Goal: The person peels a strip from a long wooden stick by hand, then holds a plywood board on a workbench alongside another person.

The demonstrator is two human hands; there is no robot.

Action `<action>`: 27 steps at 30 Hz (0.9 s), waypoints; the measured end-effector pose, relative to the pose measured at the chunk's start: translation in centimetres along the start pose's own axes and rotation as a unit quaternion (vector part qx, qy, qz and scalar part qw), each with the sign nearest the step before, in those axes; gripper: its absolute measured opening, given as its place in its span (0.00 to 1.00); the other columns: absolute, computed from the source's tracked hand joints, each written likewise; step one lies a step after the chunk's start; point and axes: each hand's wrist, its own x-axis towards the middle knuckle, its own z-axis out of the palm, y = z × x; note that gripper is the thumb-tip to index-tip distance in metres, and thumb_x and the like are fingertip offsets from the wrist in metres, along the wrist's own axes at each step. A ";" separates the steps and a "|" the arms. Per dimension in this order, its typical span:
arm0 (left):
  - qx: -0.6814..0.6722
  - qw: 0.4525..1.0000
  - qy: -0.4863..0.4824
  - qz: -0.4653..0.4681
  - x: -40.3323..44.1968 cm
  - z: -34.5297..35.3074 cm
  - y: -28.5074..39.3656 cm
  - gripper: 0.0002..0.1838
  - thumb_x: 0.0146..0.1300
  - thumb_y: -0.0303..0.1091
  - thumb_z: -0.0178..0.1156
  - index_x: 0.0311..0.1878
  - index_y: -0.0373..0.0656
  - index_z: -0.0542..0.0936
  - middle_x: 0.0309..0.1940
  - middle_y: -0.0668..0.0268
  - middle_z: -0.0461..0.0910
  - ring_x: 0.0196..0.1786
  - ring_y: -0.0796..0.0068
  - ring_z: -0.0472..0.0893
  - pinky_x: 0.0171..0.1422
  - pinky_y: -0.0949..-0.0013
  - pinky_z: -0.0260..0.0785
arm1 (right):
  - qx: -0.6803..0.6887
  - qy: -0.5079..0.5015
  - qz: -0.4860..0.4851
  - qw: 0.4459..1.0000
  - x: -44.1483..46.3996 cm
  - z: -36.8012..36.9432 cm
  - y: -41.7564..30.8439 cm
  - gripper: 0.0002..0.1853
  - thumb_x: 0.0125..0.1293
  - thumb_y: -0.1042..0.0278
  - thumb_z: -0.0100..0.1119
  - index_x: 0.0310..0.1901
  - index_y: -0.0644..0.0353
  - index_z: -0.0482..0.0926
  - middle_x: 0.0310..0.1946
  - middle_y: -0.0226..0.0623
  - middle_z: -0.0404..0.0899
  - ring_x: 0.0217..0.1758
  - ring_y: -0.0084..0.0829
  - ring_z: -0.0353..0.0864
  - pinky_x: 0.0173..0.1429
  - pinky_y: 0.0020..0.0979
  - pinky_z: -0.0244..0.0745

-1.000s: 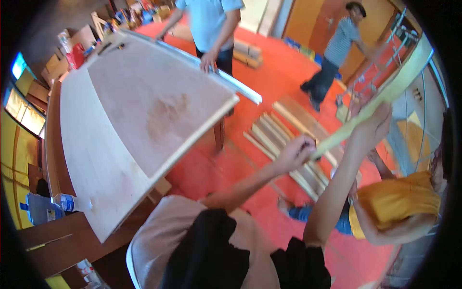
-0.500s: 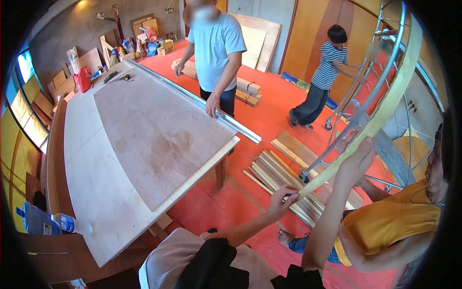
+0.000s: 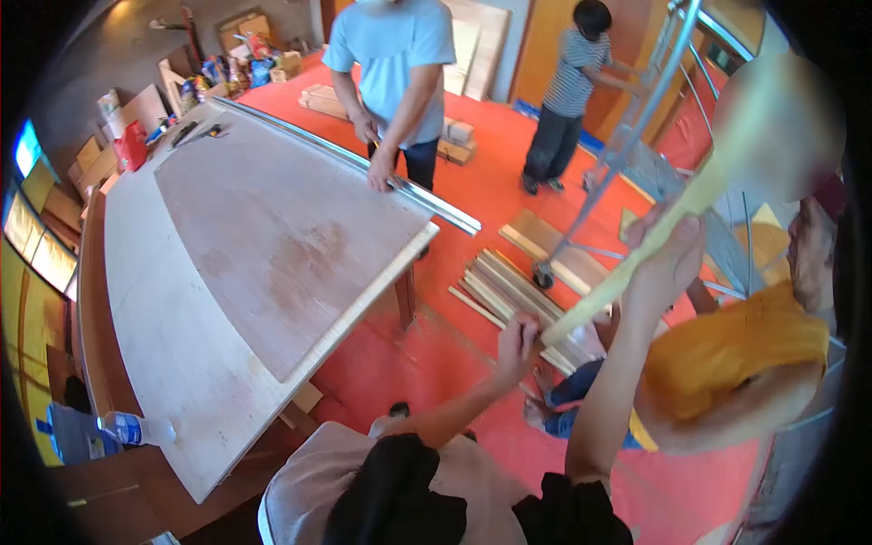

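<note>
A long pale yellow strip (image 3: 597, 302), seemingly thin wood, slants from low centre up to the upper right, where its far part is blurred. At its lower end my left hand (image 3: 518, 349) is closed, fingers pressed together on the tip. Farther up, my right hand (image 3: 666, 259) grips the strip with the thumb along it. Below the strip, a stack of narrow wood strips (image 3: 502, 283) lies on the red floor. A person in a yellow top (image 3: 727, 359) is close beside my right forearm.
To the left stands a large worktable (image 3: 186, 309) bearing a brown board (image 3: 291, 245). A person in a light blue shirt (image 3: 391, 45) handles a metal channel (image 3: 440, 209) along its far edge. Another in stripes (image 3: 574, 73) stands by a wheeled scaffold (image 3: 627, 150). A bottle (image 3: 123, 427) is at lower left.
My view has shifted, and the strip's lower end and my left hand sit slightly farther left and higher. The blue-shirted person's other hand has come in toward the metal channel.
</note>
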 end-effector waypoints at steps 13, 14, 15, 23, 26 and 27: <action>-0.048 0.994 -0.101 -0.006 0.9 -1.1 -3.1 0.07 0.64 0.25 0.61 0.45 0.38 0.80 0.43 0.64 0.73 0.40 0.78 0.74 0.39 0.75 0.69 | -0.057 0.019 -0.060 0.996 0.8 0.6 1.2 0.21 0.78 0.52 0.38 0.36 0.62 0.70 0.20 0.30 0.70 0.18 0.21 0.71 0.23 0.23 0.65; -0.070 0.992 -0.106 -0.014 1.5 -1.1 -2.9 0.07 0.64 0.25 0.62 0.45 0.38 0.80 0.43 0.64 0.73 0.40 0.78 0.74 0.38 0.75 0.70 | -0.045 0.029 -0.044 0.998 1.0 0.9 1.2 0.22 0.78 0.51 0.36 0.36 0.61 0.71 0.20 0.29 0.70 0.17 0.19 0.69 0.21 0.20 0.64; -0.089 0.990 -0.110 -0.024 1.5 -1.3 -2.6 0.07 0.64 0.25 0.62 0.45 0.37 0.80 0.43 0.64 0.73 0.39 0.79 0.74 0.37 0.76 0.70 | -0.054 0.021 -0.054 0.997 1.1 0.7 1.5 0.22 0.78 0.51 0.36 0.36 0.61 0.71 0.20 0.29 0.70 0.17 0.19 0.69 0.21 0.20 0.64; -0.115 0.992 -0.035 -0.026 0.9 -0.3 -1.8 0.04 0.64 0.26 0.62 0.38 0.35 0.80 0.40 0.66 0.74 0.35 0.82 0.74 0.32 0.78 0.68 | -0.067 0.023 -0.073 0.995 1.2 0.7 1.3 0.23 0.78 0.51 0.36 0.33 0.60 0.71 0.20 0.27 0.68 0.17 0.18 0.68 0.21 0.20 0.64; -0.050 0.998 -0.021 0.026 1.0 -0.6 -2.0 0.05 0.65 0.27 0.62 0.35 0.35 0.78 0.37 0.67 0.74 0.32 0.82 0.74 0.32 0.78 0.68 | -0.080 0.035 -0.075 0.993 1.0 1.1 1.3 0.23 0.78 0.51 0.35 0.33 0.60 0.71 0.20 0.27 0.68 0.18 0.18 0.68 0.22 0.20 0.64; -0.046 0.999 -0.026 0.014 1.1 -0.9 -1.9 0.06 0.66 0.28 0.62 0.34 0.36 0.77 0.35 0.67 0.74 0.31 0.82 0.74 0.32 0.78 0.67 | -0.102 0.034 -0.096 0.990 1.0 1.1 1.3 0.23 0.78 0.51 0.35 0.33 0.60 0.71 0.20 0.27 0.68 0.18 0.19 0.68 0.23 0.21 0.64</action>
